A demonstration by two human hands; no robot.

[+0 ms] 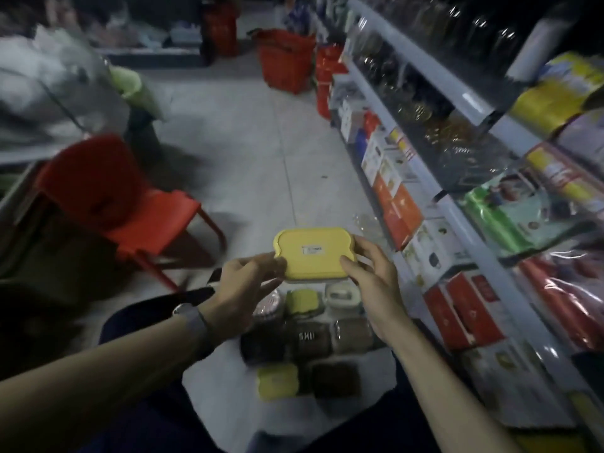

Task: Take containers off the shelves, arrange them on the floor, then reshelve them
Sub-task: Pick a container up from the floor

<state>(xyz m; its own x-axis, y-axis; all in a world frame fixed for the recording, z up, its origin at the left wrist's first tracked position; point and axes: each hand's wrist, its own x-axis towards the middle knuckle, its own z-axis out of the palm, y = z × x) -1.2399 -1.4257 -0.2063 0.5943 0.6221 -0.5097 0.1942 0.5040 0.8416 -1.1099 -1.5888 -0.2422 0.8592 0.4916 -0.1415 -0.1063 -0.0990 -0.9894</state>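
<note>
1. Item in hand: yellow-lidded container (313,251), rounded-rectangular with a small white label on the lid. It is held level at the centre of the frame, above the floor and just beyond the floor group.
2. Left hand (243,286): wristwatch (192,318) on the wrist. Thumb and fingers are curled round the container's left edge, gripping it.
3. Right hand (369,279): thumb on the lid's lower-right corner, fingers wrapped round the right side, gripping it.
4. Floor group (313,341), lower centre: about eight containers set touching in rough rows. Two have small yellow lids, one has a pale lid, and the rest are dark and blurred.
5. Step, as judged: the arranging stage looks well advanced. Whether this container is about to join the rows or is the first one lifted for reshelving cannot be told.
6. Next move, either case:
   - To set it down, lower it level into a free spot at the top edge of the group without nudging its neighbours.
   - To shelve it, swing it right to an open gap.
7. Surface: pale tiled floor (248,142), dimly lit, with faint joints. It runs from lower centre to the top of the frame.
8. Shelves (457,93), right side: grey tiers, with boxed goods (402,207) low down and glassware and wrapped packs above.
9. Room:
   - red chair (114,204), left of centre
   - red baskets (284,60), top centre
   - blurred pale bundles, upper left
</note>
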